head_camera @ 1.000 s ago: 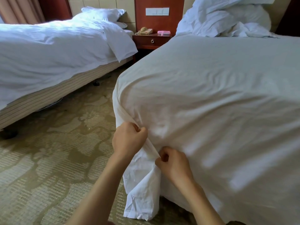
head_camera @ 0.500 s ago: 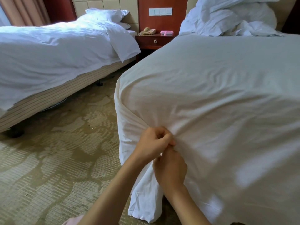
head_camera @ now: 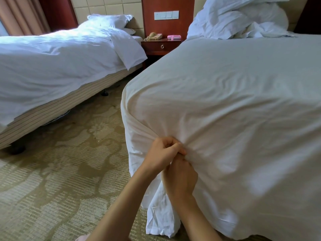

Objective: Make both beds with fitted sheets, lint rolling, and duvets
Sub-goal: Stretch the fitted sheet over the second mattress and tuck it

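Two hands meet at one spot, the corner of the near bed (head_camera: 260,171) closest to you, just below the centre of the frame. Your left hand (head_camera: 164,153) is curled tight around a bunch of the white sheet (head_camera: 225,101). Your right hand (head_camera: 180,180) sits just beneath it and touches it, its fingers curled into the same gather. Creases fan up and to the right from that bunch across the top of the bed. A loose tail (head_camera: 161,218) of cloth hangs from under your hands toward the carpet (head_camera: 60,171) at lower centre.

The step in hand looks like securing this sheet corner, so the near bed is at its sheet stage. Your fingers hide the middle of the gather, so you may be knotting the slack or only bunching it before a tuck.

The next move, as I judge it, calls for tension on the gathered cloth while the hanging tail goes out of sight under the corner. After that, smooth the ripples running toward the right of the frame.

Lint rolling and a duvet appear yet to come here, and a rumpled heap of bedding (head_camera: 243,20) sits at the bed's head, upper right. The far bed (head_camera: 52,108), at upper left, already lies under a duvet (head_camera: 52,58) with a pillow (head_camera: 109,20).
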Motion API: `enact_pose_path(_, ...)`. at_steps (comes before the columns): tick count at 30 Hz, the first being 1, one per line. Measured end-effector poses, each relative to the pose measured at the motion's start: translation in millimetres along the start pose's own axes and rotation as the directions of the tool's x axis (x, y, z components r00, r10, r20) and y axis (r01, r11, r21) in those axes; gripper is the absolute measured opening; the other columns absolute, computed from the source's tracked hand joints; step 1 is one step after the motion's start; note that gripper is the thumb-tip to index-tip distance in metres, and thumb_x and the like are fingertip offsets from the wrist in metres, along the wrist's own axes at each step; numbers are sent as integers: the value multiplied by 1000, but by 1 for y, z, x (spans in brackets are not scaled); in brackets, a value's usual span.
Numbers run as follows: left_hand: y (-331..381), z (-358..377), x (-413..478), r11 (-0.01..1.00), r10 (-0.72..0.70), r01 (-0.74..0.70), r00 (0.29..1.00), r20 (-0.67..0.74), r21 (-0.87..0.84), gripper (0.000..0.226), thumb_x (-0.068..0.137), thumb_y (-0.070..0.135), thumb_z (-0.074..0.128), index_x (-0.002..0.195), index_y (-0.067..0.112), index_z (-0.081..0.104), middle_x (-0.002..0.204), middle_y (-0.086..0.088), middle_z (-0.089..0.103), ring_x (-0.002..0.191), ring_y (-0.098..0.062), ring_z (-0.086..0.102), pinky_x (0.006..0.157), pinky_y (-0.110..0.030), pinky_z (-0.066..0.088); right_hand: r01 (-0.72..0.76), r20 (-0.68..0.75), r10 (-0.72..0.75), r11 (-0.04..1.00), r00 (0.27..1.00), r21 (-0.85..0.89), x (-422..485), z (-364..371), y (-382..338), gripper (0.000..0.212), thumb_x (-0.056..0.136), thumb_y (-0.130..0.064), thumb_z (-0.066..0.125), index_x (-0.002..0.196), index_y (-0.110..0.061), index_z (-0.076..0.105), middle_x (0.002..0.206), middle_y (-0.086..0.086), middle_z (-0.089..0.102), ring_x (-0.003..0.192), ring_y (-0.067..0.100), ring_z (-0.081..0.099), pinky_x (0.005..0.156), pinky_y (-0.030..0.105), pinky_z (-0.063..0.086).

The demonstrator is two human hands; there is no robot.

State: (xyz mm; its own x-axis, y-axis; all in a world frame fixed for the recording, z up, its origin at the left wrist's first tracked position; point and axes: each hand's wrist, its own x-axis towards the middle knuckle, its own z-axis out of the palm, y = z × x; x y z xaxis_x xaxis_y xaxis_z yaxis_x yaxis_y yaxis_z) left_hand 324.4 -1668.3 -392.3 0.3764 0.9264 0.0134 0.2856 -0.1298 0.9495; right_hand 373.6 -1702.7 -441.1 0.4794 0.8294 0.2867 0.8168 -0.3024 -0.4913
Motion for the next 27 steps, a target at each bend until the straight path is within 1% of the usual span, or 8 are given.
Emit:
enact_pose_path(3, -1, -1, 0, 1000, -5, 5, 1000, 5, -26, 18, 67, 30, 56, 59, 25, 71, 78, -8, 73, 91, -32, 65, 89, -50, 51, 40, 10, -40, 997, 999, -67, -3, -2, 3, 35, 48, -2, 80, 80, -6, 67, 53, 5, 63, 43, 19, 61, 36, 23, 43)
enact_pose_path(5, -2, -2, 0, 999, -3, 4, 1000, 14, -45, 18, 67, 30, 56, 58, 26, 71, 78, -5, 73, 92, -29, 65, 92, -47, 50, -1, 96, 11, 995, 995, -95, -3, -6, 7, 38, 75, -3, 62, 112, -10, 59, 89, 6, 71, 80, 20, 69, 62, 29, 51)
enact_pose_path(7, -2, -4, 0, 997, -3, 4, 1000, 26, -73, 18, 69, 29, 57, 59, 26, 72, 79, -6, 73, 91, -26, 67, 91, -42, 51, 28, 115, -19, 997, 993, -76, 0, -7, 15, 43, 88, -5, 43, 128, -21, 48, 112, 0, 66, 105, 20, 62, 80, 29, 47)
enact_pose_path(13, -4, -7, 2, 993, -2, 6, 999, 40, -120, 16, 83, 7, 59, 72, 7, 70, 78, -11, 73, 84, -25, 69, 88, -38, 54, -28, 207, 38, 998, 978, -50, 1, -22, 25, 28, 93, -20, 43, 117, -26, 57, 110, 0, 66, 103, 24, 61, 77, 29, 46)
enact_pose_path(20, 1, -17, -4, 989, -49, 62, 994, 99, -138, 14, 80, 16, 65, 78, 5, 72, 86, -10, 73, 84, -20, 68, 87, -31, 54, -33, 269, 64, 992, 961, -118, 11, -30, 35, 28, 95, -20, 42, 110, -30, 64, 108, 1, 68, 103, 25, 62, 78, 30, 48)
enact_pose_path(23, -4, -34, -13, 977, -150, 133, 984, -96, -167, 16, 79, 17, 64, 83, 4, 70, 77, -2, 72, 73, -11, 66, 72, -21, 49, -14, 249, 31, 997, 968, -71, 12, -38, 42, 22, 96, -27, 46, 105, -29, 67, 102, 0, 70, 97, 24, 63, 72, 28, 44)
enact_pose_path(25, -14, -49, -16, 871, -398, 242, 858, -326, -427, 12, 85, 9, 54, 81, 8, 65, 76, 1, 68, 73, -11, 61, 75, -25, 48, 12, 228, 1, 998, 974, -56, 13, -41, 44, 21, 97, -29, 48, 103, -26, 67, 100, 0, 70, 95, 23, 63, 71, 28, 44)
enact_pose_path(27, -28, -68, -13, 597, -692, 309, 666, -279, -740, 17, 89, 8, 44, 76, 10, 54, 78, -1, 58, 77, -17, 55, 91, -39, 45, 13, 217, -2, 999, 976, -50, 14, -41, 43, 21, 97, -29, 49, 103, -24, 68, 98, 1, 70, 93, 24, 63, 70, 28, 44)
